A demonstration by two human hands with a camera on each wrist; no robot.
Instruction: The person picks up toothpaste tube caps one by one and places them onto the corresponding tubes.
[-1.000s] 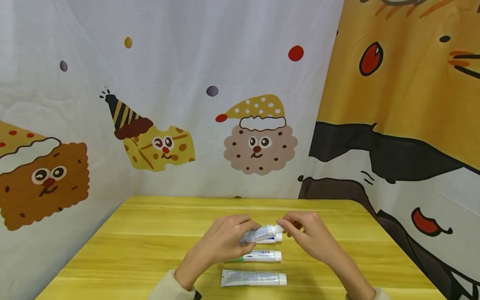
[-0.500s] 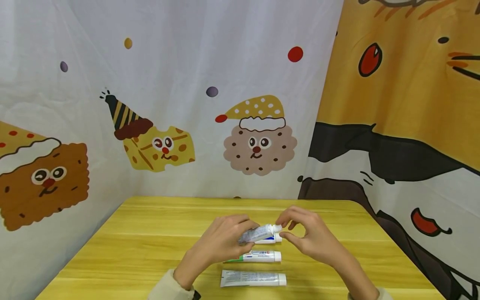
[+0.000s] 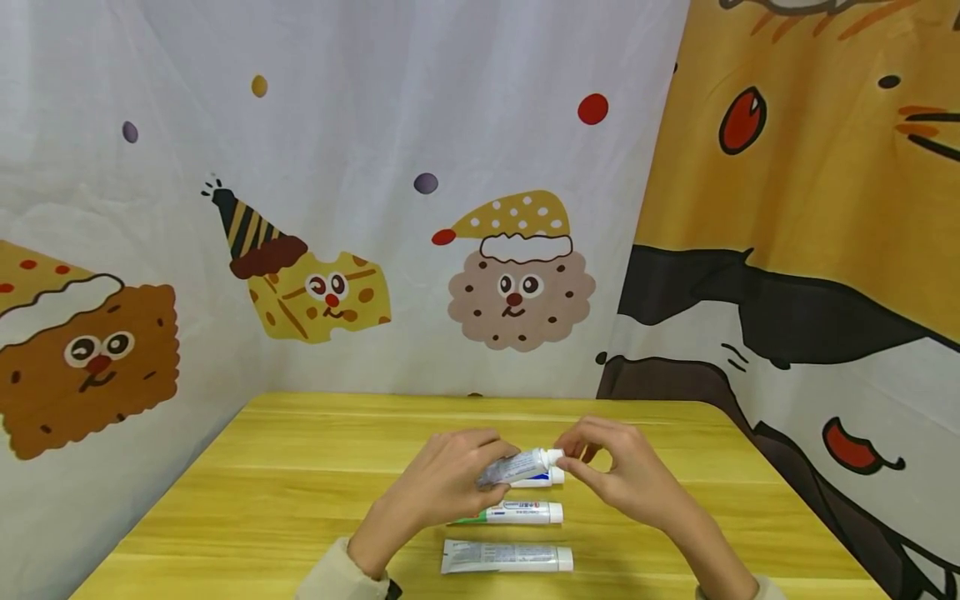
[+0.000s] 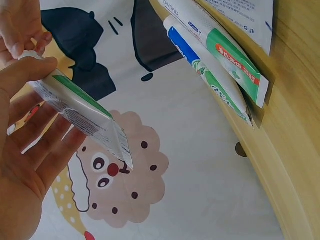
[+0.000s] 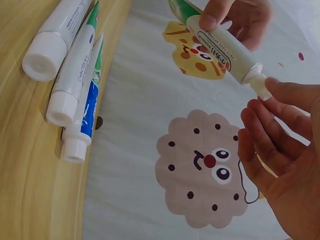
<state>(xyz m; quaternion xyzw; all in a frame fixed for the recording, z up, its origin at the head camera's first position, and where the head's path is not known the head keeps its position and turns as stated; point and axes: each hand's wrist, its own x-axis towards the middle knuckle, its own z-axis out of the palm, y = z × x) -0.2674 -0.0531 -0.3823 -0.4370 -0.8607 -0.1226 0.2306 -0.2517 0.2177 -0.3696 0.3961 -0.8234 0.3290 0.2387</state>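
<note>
Above the table, my left hand (image 3: 446, 477) grips a white and green toothpaste tube (image 3: 513, 468), thumb on one side and fingers on the other. The tube tilts slightly, its capped end up and to the right. My right hand (image 3: 626, 471) pinches the small white cap (image 5: 260, 87) between thumb and forefinger, while its other fingers are loosely bent. The cap sits at the tube's neck; whether it is loose I cannot tell. In the left wrist view, the tube's flat crimped end (image 4: 122, 145) points away from the palm.
Three more toothpaste tubes lie below in a row on the yellow wooden table (image 3: 300, 483): a silvery-white one (image 3: 506, 557) nearest, a green and white one (image 3: 528, 512) in the middle, and a blue and white one (image 3: 551, 477) farthest. A cartoon-printed curtain (image 3: 360, 125) hangs behind.
The right fingers were on the cap a second ago, spread apart half a second ago, and now pinch it again. The left hand and its tube have barely moved.
</note>
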